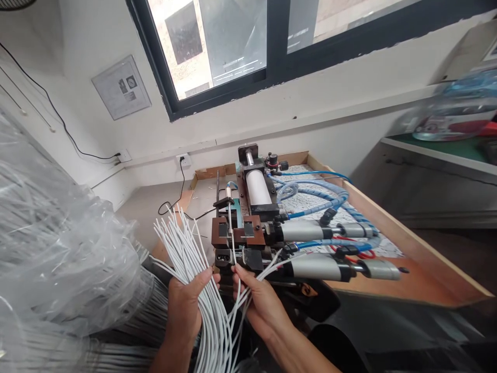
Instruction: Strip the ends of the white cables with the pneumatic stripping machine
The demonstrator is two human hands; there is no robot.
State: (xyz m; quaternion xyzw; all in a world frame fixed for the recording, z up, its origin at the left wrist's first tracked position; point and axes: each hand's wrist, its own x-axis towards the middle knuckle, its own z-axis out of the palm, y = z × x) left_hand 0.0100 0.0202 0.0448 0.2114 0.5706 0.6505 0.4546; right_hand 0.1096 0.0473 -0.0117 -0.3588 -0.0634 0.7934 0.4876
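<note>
A thick bundle of white cables is clasped in my left hand, its loose ends fanning up and to the left. My right hand is closed on a few white cables, pinching one between thumb and fingers. That cable's end points into the jaws of a pneumatic machine straight ahead. Other cable ends in the right hand stick out to the right, in front of a silver cylinder. Both hands are side by side at the machine's front edge.
Silver air cylinders and blue hoses fill the machine's right side, inside a low wooden border. At left, clear plastic wrapping covers stacked grey cable bundles. A black power cord runs to a wall socket.
</note>
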